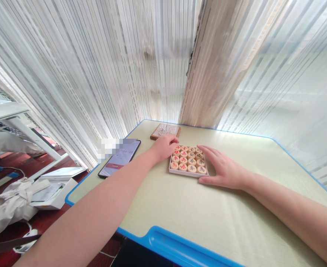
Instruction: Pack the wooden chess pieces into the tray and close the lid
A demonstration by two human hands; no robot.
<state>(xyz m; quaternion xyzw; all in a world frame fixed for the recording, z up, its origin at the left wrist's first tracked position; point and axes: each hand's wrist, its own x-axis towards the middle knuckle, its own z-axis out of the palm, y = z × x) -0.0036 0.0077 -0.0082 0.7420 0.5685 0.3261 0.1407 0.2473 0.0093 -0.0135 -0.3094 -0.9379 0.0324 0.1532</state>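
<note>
A shallow white box [189, 173] of round wooden Chinese chess pieces [191, 161] lies on the table, its pieces in rows with red characters to the left and black to the right. My left hand [166, 146] is at the box's far left corner, fingers curled and pressed together; whatever lies under them is hidden. Along the right side, my right hand [223, 168] has its thumb and fingers spread apart, the fingertips by the far right pieces and the thumb at the near right corner. A gap shows between its palm and the box.
A brown-edged flat box [165, 131] with dark script sits behind my left hand. Left of my forearm lies a lit phone [120, 157]. The pale table [157, 202] has a blue rim; striped curtains [157, 66] hang behind. A white box [53, 191] and cloth [10, 204] are lower left.
</note>
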